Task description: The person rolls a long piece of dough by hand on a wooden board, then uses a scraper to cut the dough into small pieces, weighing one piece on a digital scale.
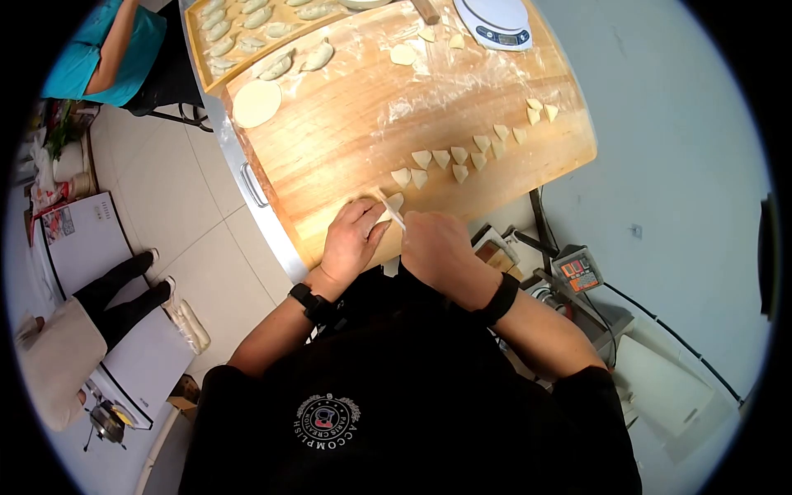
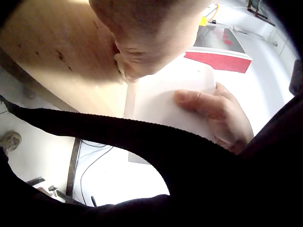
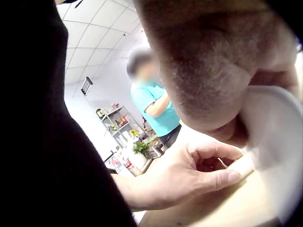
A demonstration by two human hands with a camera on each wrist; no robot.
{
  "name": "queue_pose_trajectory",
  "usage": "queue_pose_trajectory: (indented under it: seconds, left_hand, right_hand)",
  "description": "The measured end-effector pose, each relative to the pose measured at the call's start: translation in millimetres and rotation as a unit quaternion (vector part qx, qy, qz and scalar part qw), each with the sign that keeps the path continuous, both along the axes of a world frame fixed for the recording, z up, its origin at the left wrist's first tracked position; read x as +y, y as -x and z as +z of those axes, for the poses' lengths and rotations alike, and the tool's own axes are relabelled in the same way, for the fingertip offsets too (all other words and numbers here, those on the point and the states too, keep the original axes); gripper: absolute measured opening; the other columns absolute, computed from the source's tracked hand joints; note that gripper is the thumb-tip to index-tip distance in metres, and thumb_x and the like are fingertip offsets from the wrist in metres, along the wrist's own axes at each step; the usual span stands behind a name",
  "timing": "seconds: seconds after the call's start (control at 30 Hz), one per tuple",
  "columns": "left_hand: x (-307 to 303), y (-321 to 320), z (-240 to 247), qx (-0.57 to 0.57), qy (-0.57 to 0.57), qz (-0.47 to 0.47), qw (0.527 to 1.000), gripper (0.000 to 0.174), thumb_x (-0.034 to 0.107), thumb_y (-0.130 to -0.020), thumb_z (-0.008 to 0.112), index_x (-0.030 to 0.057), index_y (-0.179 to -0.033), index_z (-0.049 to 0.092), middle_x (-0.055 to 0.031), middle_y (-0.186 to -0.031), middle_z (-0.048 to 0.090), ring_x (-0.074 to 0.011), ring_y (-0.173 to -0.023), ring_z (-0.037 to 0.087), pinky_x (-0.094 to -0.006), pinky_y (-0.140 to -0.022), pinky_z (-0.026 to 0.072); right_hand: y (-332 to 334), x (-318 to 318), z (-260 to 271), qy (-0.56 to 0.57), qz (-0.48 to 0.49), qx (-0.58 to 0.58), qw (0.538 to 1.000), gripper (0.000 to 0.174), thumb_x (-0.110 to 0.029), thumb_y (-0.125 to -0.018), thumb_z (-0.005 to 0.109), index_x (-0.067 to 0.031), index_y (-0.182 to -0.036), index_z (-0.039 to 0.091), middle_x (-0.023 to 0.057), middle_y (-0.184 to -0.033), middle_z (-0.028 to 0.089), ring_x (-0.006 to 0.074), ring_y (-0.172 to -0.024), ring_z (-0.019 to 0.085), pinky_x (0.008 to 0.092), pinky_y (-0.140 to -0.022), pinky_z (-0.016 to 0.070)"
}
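Observation:
On the wooden board [image 1: 330, 157], near its front edge, my left hand [image 1: 353, 235] pinches the end of a pale dough roll [image 3: 245, 165] between thumb and fingers. My right hand [image 1: 441, 247] grips a white dough scraper [image 2: 161, 90], its thumb flat on the face in the left wrist view. The scraper stands on edge right beside my left fingertips, against the dough. One cut piece [image 1: 396, 200] lies just beyond the blade. Several more wedge-shaped dough pieces [image 1: 459, 173] are spread in a slanting line toward the right of the board. My left palm hides most of the roll.
A wooden tray [image 1: 216, 82] of dumplings stands at the back left, with two dumplings [image 1: 318, 55] and a round dough sheet [image 1: 256, 103] before it. A digital scale [image 1: 499, 25] and rolling pin [image 1: 426, 10] lie at the back. A person in teal [image 1: 132, 58] is at far left.

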State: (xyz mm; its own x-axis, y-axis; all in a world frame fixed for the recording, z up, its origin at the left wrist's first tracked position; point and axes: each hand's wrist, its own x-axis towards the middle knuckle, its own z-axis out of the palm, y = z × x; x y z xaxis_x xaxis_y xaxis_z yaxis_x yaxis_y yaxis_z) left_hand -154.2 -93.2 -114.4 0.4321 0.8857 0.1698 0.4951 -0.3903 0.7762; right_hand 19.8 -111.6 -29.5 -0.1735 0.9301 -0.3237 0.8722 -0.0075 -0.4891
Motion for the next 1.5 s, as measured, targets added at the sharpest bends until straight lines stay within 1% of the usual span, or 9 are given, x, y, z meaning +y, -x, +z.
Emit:
queue_pose_trajectory:
  seconds: [0.23, 0.33, 0.43, 0.53, 0.7, 0.93, 1.23, 1.33, 1.5]
  left_hand:
    - [-0.7, 3.5, 7.9, 0.011, 0.002, 0.002, 1.000, 0.032, 0.005, -0.079, 0.077, 0.0015, -0.109, 0.068, -0.0130, -0.104, 0.063, -0.0340, -0.095, 0.062, -0.0401, -0.083, 0.0532]
    - [-4.2, 6.3, 5.6, 0.012, 0.012, 0.032, 0.999, 0.031, 0.006, -0.080, 0.077, 0.0007, -0.109, 0.069, -0.0136, -0.104, 0.064, -0.0332, -0.094, 0.063, -0.0387, -0.082, 0.0540]
    - [-4.5, 9.6, 1.4, 0.005, 0.029, 0.068, 0.997, 0.029, 0.006, -0.082, 0.077, 0.0001, -0.109, 0.070, -0.0135, -0.104, 0.067, -0.0300, -0.087, 0.066, -0.0353, -0.076, 0.0552]
    - [-6.4, 9.7, -2.6, -0.010, 0.044, 0.098, 0.994, 0.025, 0.007, -0.085, 0.077, -0.0004, -0.108, 0.070, -0.0132, -0.100, 0.068, -0.0269, -0.080, 0.066, -0.0332, -0.072, 0.0549]
    - [-4.3, 7.0, 3.1, -0.044, 0.120, 0.142, 0.982, 0.020, 0.007, -0.087, 0.075, 0.0001, -0.105, 0.070, -0.0124, -0.098, 0.069, -0.0242, -0.075, 0.066, -0.0321, -0.069, 0.0542]
    - [-2.3, 6.1, 0.8, -0.047, 0.102, 0.155, 0.982, 0.018, 0.008, -0.086, 0.076, 0.0003, -0.101, 0.070, -0.0118, -0.092, 0.066, -0.0260, -0.075, 0.066, -0.0334, -0.067, 0.0538]
    - [-0.9, 10.0, -5.6, -0.003, 0.100, 0.146, 0.984, 0.019, 0.009, -0.084, 0.077, 0.0005, -0.100, 0.069, -0.0116, -0.088, 0.063, -0.0250, -0.070, 0.063, -0.0337, -0.066, 0.0521]
    - [-0.2, 12.3, 1.2, -0.028, 0.119, 0.154, 0.980, 0.022, 0.010, -0.084, 0.077, 0.0003, -0.102, 0.070, -0.0111, -0.090, 0.064, -0.0231, -0.071, 0.063, -0.0328, -0.067, 0.0524]
    - [1.7, 20.5, 15.7, -0.005, 0.156, 0.146, 0.977, 0.028, 0.012, -0.083, 0.079, 0.0006, -0.107, 0.070, -0.0106, -0.100, 0.067, -0.0212, -0.077, 0.065, -0.0313, -0.072, 0.0544]
  right_hand:
    - [11.0, 16.4, -4.8, 0.048, 0.045, -0.056, 0.996, 0.009, -0.009, -0.078, 0.063, -0.0033, -0.075, 0.069, 0.0181, -0.076, 0.069, 0.0368, -0.074, 0.069, 0.0471, -0.067, 0.0540]
    - [6.1, 14.8, -20.8, -0.011, 0.059, -0.090, 0.994, 0.011, -0.012, -0.080, 0.063, -0.0033, -0.076, 0.069, 0.0171, -0.077, 0.070, 0.0359, -0.075, 0.070, 0.0467, -0.067, 0.0541]
    - [-3.8, 13.2, -19.6, -0.038, -0.021, 0.001, 0.999, 0.017, -0.014, -0.087, 0.058, -0.0008, -0.078, 0.063, 0.0216, -0.070, 0.065, 0.0430, -0.069, 0.064, 0.0525, -0.066, 0.0501]
    - [-4.2, 11.4, 4.0, 0.004, 0.011, 0.001, 1.000, 0.021, -0.017, -0.092, 0.057, -0.0019, -0.079, 0.062, 0.0209, -0.071, 0.065, 0.0434, -0.069, 0.064, 0.0525, -0.065, 0.0502]
    - [4.1, 5.0, 4.1, -0.006, 0.039, -0.010, 0.999, 0.016, -0.014, -0.087, 0.058, -0.0040, -0.076, 0.063, 0.0185, -0.070, 0.066, 0.0391, -0.068, 0.066, 0.0495, -0.065, 0.0523]
    - [13.2, 10.0, -3.6, -0.006, 0.056, -0.029, 0.998, 0.009, -0.012, -0.081, 0.061, -0.0058, -0.075, 0.065, 0.0165, -0.070, 0.067, 0.0360, -0.069, 0.068, 0.0460, -0.065, 0.0538]
    - [29.8, 36.9, -13.0, 0.022, 0.096, -0.074, 0.992, 0.014, -0.012, -0.083, 0.060, -0.0049, -0.082, 0.073, 0.0179, -0.079, 0.071, 0.0358, -0.078, 0.070, 0.0451, -0.068, 0.0552]
    - [9.2, 34.6, -10.7, 0.019, 0.055, -0.027, 0.998, 0.022, -0.020, -0.084, 0.063, 0.0008, -0.077, 0.068, 0.0232, -0.075, 0.067, 0.0429, -0.075, 0.067, 0.0499, -0.068, 0.0532]
    - [-57.0, 19.1, 32.2, 0.032, -0.092, 0.004, 0.995, 0.029, -0.026, -0.086, 0.066, 0.0029, -0.091, 0.070, 0.0258, -0.083, 0.069, 0.0454, -0.082, 0.067, 0.0501, -0.074, 0.0537]
